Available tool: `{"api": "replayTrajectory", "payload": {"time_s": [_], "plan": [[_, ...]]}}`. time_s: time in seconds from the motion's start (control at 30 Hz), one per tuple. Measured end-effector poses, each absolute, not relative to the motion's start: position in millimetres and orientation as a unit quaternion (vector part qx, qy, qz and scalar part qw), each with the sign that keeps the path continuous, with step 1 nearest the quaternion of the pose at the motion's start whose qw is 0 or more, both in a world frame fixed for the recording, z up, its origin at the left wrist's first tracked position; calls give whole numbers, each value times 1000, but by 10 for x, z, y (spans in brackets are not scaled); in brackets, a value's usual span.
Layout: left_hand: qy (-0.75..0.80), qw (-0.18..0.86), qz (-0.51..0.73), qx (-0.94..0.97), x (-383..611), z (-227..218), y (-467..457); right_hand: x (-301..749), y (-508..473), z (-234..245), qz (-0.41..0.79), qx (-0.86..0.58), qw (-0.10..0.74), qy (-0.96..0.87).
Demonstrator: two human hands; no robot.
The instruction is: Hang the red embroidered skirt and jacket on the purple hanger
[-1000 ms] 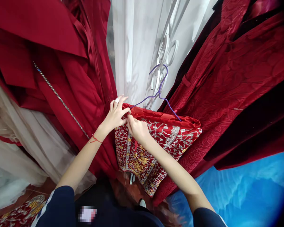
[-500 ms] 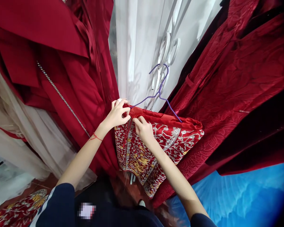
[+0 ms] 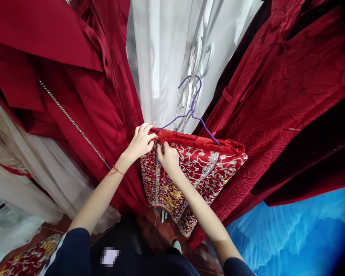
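A red skirt [image 3: 201, 168] with silver and gold embroidery hangs folded over a purple wire hanger [image 3: 189, 111]. My left hand [image 3: 140, 142] pinches the skirt's top left corner at the hanger's end, fingers closed on the red waistband. A red thread bracelet circles that wrist. My right hand [image 3: 167, 156] sits just beside it, fingers curled and pinching the embroidered cloth near the same corner. Both hands almost touch each other.
Dark red gowns [image 3: 276, 96] hang at the right and plain red ones [image 3: 74, 76] with a rhinestone strap at the left. White curtain [image 3: 166, 57] and a white scrolled grille are behind. Beige tulle [image 3: 25, 161] hangs at the far left. Blue fabric [image 3: 290, 237] lies lower right.
My right hand has shifted slightly up and left along the skirt's top, closer to my left hand. The left hand keeps its pinch on the corner.
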State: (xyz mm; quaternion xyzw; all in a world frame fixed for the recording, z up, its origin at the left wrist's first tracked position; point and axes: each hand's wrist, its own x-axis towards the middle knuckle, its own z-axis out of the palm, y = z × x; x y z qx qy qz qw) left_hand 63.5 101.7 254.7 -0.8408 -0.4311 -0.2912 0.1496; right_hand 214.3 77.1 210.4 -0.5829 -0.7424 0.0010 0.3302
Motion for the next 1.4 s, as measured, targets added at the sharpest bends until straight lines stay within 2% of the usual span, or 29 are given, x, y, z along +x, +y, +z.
{"api": "replayTrajectory", "payload": {"time_s": [0.13, 0.37, 0.73, 0.87, 1.0, 1.1, 1.17, 1.23, 1.4], "plan": [[-425, 136, -295, -845, 629, 2570, 951, 2021, 814, 2014, 35, -576, 427, -696], [-404, 141, -300, -853, 603, 2609, 898, 1816, 747, 1816, 13, -587, 537, -606], [-384, 202, -335, -836, 611, 2511, 928, 1722, 629, 1824, 45, -575, 589, -566], [-367, 208, -342, -840, 604, 2459, 962, 1651, 645, 1814, 118, -545, 641, -528], [-368, 222, -365, -826, 611, 2455, 976, 1536, 656, 1720, 272, -478, 703, -452], [-379, 223, -377, -815, 616, 2473, 977, 1488, 589, 1548, 376, -441, 699, -418], [-380, 218, -380, -815, 618, 2478, 983, 1502, 526, 1377, 396, -449, 683, -419], [-383, 207, -388, -812, 621, 2470, 994, 1549, 479, 1175, 379, -485, 654, -439], [-414, 201, -426, -779, 613, 2384, 1028, 1690, 466, 700, 275, -625, 514, -519]]}}
